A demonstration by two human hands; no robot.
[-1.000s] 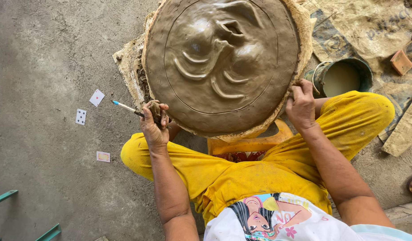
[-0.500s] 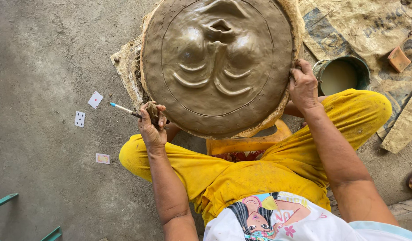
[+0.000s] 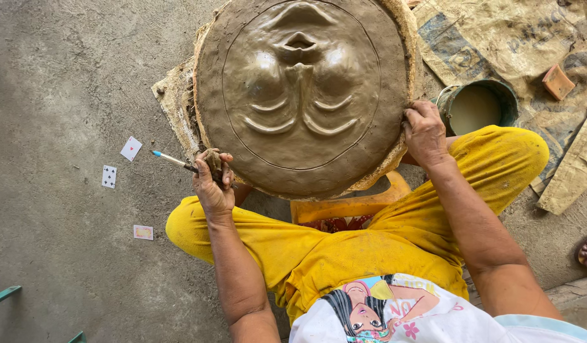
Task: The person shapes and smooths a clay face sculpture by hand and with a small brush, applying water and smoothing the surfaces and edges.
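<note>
Across the person's yellow-trousered lap rests a round brown wet-clay relief disc with a moulded face (image 3: 303,95). Left hand (image 3: 212,184) clenches a thin blue-tipped modelling tool (image 3: 172,159) at the rim; right hand (image 3: 424,130) grips the opposite edge. Step judged: repositioning the disc. Further turning calls for even two-handed support.

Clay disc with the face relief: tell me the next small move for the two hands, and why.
Probably a further small turn of the clay disc. The right hand grips its right rim and the left hand, holding a thin blue-tipped tool, rests at the lower-left rim, so both are placed to rotate it. The relief's face sits upside down to the person.
</note>
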